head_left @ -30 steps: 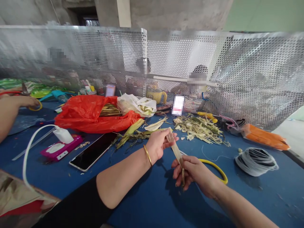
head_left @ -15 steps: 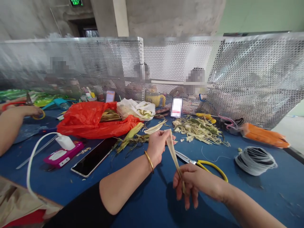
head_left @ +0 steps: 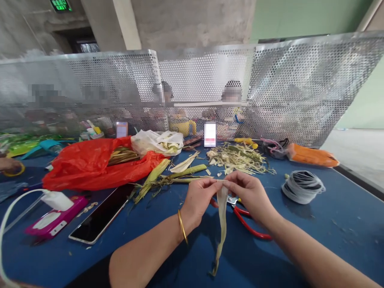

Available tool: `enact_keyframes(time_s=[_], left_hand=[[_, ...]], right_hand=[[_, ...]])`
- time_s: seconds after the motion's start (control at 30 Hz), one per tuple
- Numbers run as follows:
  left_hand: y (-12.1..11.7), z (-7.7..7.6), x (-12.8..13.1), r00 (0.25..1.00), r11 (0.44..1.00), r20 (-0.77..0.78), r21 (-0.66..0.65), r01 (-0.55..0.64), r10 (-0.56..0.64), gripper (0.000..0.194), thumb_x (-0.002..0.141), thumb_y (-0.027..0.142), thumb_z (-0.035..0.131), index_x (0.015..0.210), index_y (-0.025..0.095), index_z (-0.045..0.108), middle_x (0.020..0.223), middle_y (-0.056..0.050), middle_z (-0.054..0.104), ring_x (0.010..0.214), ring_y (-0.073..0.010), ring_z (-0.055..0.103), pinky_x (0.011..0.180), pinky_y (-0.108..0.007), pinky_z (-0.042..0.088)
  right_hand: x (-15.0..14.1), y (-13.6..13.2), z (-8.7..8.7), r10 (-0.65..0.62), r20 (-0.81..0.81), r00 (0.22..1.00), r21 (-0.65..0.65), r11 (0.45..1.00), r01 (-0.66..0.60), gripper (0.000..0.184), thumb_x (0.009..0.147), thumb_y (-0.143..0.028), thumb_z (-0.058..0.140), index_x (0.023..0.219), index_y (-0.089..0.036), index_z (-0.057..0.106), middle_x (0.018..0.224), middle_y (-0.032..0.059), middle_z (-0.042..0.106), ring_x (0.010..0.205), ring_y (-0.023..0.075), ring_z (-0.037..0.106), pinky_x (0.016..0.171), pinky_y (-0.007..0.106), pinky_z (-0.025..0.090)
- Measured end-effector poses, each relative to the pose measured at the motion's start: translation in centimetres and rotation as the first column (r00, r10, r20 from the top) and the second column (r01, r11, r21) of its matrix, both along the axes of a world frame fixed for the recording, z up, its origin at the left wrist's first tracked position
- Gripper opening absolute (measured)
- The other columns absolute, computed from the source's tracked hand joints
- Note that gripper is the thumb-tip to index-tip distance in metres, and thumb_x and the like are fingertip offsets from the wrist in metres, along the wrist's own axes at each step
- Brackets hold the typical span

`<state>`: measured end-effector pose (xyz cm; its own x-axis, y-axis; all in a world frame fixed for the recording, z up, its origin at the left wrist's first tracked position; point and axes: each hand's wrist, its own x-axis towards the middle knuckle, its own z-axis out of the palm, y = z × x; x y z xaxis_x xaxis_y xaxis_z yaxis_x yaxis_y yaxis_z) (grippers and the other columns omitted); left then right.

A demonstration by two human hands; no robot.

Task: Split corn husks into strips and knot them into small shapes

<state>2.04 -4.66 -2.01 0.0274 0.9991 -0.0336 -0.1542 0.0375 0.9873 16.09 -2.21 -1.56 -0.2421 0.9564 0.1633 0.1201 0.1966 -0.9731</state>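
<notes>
The pale husk strip is pinched by its top end between the fingers of both the left hand and right hand, tail hanging over the surface. A light, even pinch should be used imo, since thin stuff gets torn easily. The red-handled tool by the right wrist should be dodged; more elbow room can be found toward the surface's right edge.

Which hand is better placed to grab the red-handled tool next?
Right, probably. The tool's red handles lie beside and below the right hand; the left hand is farther off, across the hanging pale strip. Both hands pinch the strip's top, so the right would need to let go first.
</notes>
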Motion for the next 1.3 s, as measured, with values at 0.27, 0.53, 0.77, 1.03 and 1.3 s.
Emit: enact_keyframes(time_s=[0.27, 0.53, 0.77, 1.03, 1.3], left_hand=[[0.0, -0.3, -0.1, 0.998, 0.999, -0.069, 0.037, -0.004, 0.006, 0.022, 0.075, 0.037, 0.063, 0.070, 0.015, 0.065, 0.063, -0.001, 0.060, 0.051, -0.0115, 0.053, 0.038, -0.019, 0.043], [0.1, -0.5, -0.2, 0.985, 0.995, -0.171, 0.102, 0.023, -0.005, 0.025, 0.079, 0.039, 0.057, 0.079, 0.016, 0.065, 0.064, -0.001, 0.059, 0.051, -0.0114, 0.051, 0.041, -0.020, 0.042], [0.2, -0.7, -0.4, 0.963, 0.979, -0.267, 0.206, 0.009, 0.048, 0.023, 0.082, 0.035, 0.055, 0.072, 0.016, 0.063, 0.060, 0.002, 0.055, 0.050, -0.0085, 0.045, 0.048, -0.019, 0.037], [0.1, -0.3, -0.1, 0.984, 0.991, -0.167, 0.127, -0.041, 0.062, 0.021, 0.079, 0.036, 0.060, 0.076, 0.017, 0.068, 0.059, 0.001, 0.059, 0.050, -0.0098, 0.047, 0.049, -0.020, 0.038], [0.1, -0.2, 0.0, 0.991, 0.993, -0.117, 0.112, -0.049, 0.062, 0.015, 0.077, 0.029, 0.062, 0.078, 0.017, 0.069, 0.062, 0.001, 0.063, 0.051, -0.0097, 0.051, 0.051, -0.020, 0.040]], right_hand=[[0.4, 0.2, -0.4, 0.006, 0.075, 0.997, 0.063, 0.998, -0.011, 0.022, 0.076, -0.039, 0.065, 0.072, -0.018, 0.060, 0.059, -0.0026, 0.054, 0.055, 0.0107, 0.045, 0.051, 0.024, 0.036], [0.5, 0.2, -0.4, -0.038, 0.138, 0.990, 0.073, 0.997, 0.028, 0.020, 0.075, -0.037, 0.066, 0.074, -0.017, 0.064, 0.061, -0.0010, 0.059, 0.056, 0.0118, 0.049, 0.051, 0.024, 0.038], [0.3, -0.2, -0.1, 0.004, 0.066, 0.998, 0.032, 0.999, -0.006, 0.019, 0.073, -0.034, 0.067, 0.069, -0.017, 0.061, 0.058, -0.0022, 0.058, 0.055, 0.0111, 0.051, 0.051, 0.023, 0.039], [0.2, -0.2, 0.2, -0.028, 0.032, 0.999, 0.046, 0.999, 0.026, 0.020, 0.073, -0.036, 0.068, 0.070, -0.018, 0.061, 0.060, -0.0016, 0.057, 0.056, 0.0116, 0.051, 0.052, 0.024, 0.042], [0.1, 0.0, 0.4, -0.023, 0.002, 1.000, 0.001, 1.000, 0.023, 0.030, 0.068, -0.046, 0.072, 0.070, -0.018, 0.060, 0.062, -0.0012, 0.058, 0.059, 0.0131, 0.053, 0.056, 0.026, 0.044]])
